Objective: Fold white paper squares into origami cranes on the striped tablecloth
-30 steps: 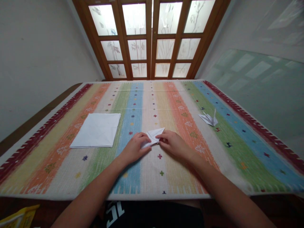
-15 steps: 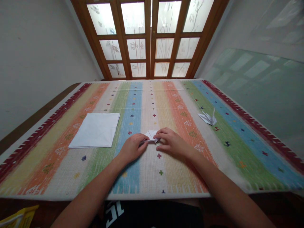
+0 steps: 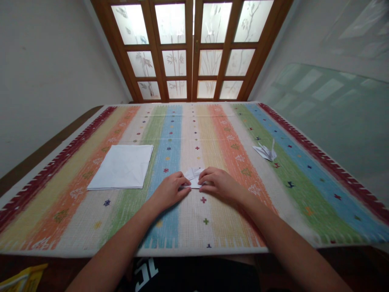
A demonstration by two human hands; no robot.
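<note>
Person at a table with a striped woven cloth (image 3: 194, 121) spread over it, both bare hands working at the near middle of the cloth. Folded white paper (image 3: 193, 177) lies on the cloth between the hands, on the pale stripe just right of the blue stripe, with its pointed flaps showing above the fingers. Left hand (image 3: 168, 191) comes in from the lower left, its fingers (image 3: 179, 182) close together and on the paper's left end. Right hand (image 3: 220, 183) comes in from the lower right, its fingers (image 3: 206, 174) also close together and resting on the right end, so both hands are holding the paper down on the cloth, fingertips nearly meeting. Only container in view is a yellow packet (image 3: 21, 278) at the lower left corner, below the table edge, cut off by the frame; contents can't be seen. A stack of white paper sheets (image 3: 121, 167) lies squared on the cloth to the left, well apart from the hands. A white paper crane (image 3: 265, 152) sits to the right. Versus the earlier frame, the paper's top flaps show more between the hands and it sits a bit lower; the stack and crane haven't moved.
</note>
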